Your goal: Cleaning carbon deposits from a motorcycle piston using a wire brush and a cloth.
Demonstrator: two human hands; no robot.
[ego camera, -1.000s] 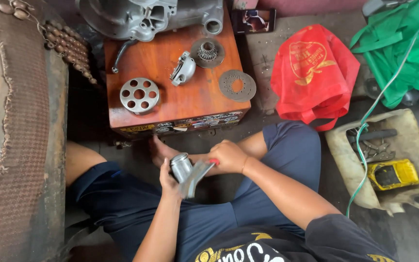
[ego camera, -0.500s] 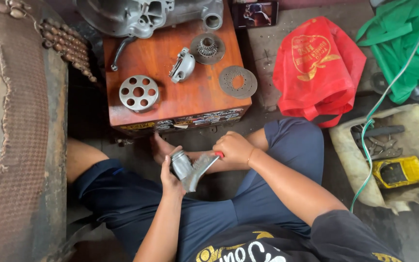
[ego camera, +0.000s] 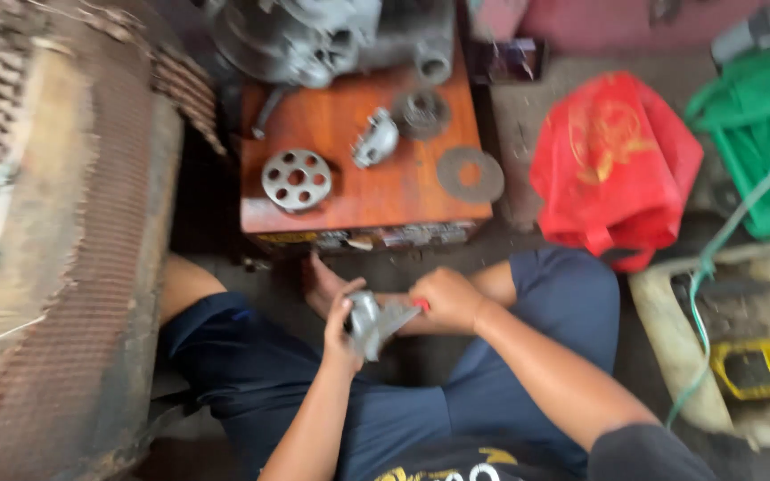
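Observation:
I sit cross-legged on the floor in dark blue shorts. My left hand (ego camera: 342,328) grips a small grey metal engine part (ego camera: 374,322) in front of my lap. My right hand (ego camera: 446,298) is closed around a red-handled tool (ego camera: 420,305) whose tip meets that part. The view is blurred, so the tool's tip is hard to make out. My bare foot (ego camera: 321,283) lies just behind the hands.
An orange wooden block (ego camera: 358,200) ahead carries a perforated metal disc (ego camera: 296,179), a small grey casting (ego camera: 375,138), a gear (ego camera: 421,113), a flat ring (ego camera: 471,174) and a large engine casing (ego camera: 314,36). A red bag (ego camera: 612,165), green cloth (ego camera: 755,134) and a yellow device (ego camera: 762,367) lie to the right.
The hands and the metal part stay almost in place. The camera has shifted and the picture has become blurred.

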